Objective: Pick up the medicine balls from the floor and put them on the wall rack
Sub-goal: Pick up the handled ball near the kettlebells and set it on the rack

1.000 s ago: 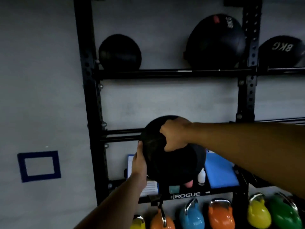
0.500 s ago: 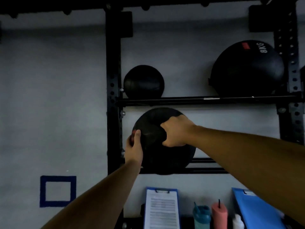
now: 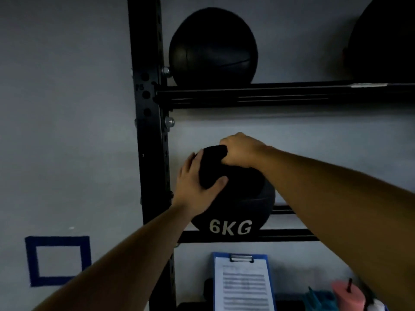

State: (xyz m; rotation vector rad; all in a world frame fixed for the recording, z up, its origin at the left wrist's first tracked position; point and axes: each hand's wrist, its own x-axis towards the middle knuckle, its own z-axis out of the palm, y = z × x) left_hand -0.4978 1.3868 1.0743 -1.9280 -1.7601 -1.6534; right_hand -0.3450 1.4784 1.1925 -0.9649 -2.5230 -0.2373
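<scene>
Nearest me, below my hands, I count one clipboard (image 3: 243, 286) with a printed sheet and, to its right, two bottles: one teal (image 3: 320, 300), one pink (image 3: 347, 296). My left hand (image 3: 197, 189) lies flat and open against the left side of the 6KG ball (image 3: 238, 212), thumb spread across its front. My right hand (image 3: 241, 151) is curled tight on the ball's top. The ball sits on the lower rail (image 3: 287, 235) of the rack (image 3: 149, 131). Above my hands, two more balls rest on the upper rail (image 3: 269, 95): one (image 3: 213, 47) whole, one (image 3: 386, 41) cut off at the right edge. Left of my forearm, one blue square (image 3: 58, 261) marks the wall.
</scene>
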